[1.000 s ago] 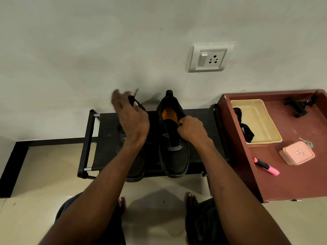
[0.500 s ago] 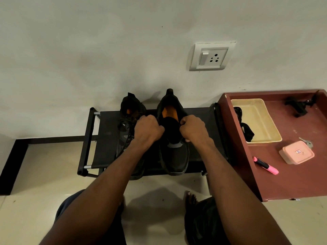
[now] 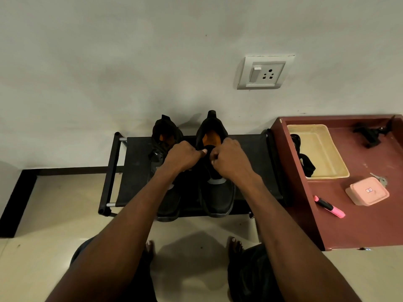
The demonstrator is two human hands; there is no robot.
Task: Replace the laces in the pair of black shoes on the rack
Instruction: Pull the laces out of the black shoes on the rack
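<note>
The left hand and right hand cover the middle of the right shoe, so any lace there (if one is held at all) cannot be made out. The left forearm hides much of the left shoe. At centre right, the black bundle beside the tray is too dark to identify.

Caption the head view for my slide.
Both hands, left hand and right hand, pinch the right black shoe on the rack.

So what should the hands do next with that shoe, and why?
Probably draw the lace out of the top eyelets: both the left hand and right hand are curled at the tongue of the right shoe, though the lace itself is too dark to make out.
</note>
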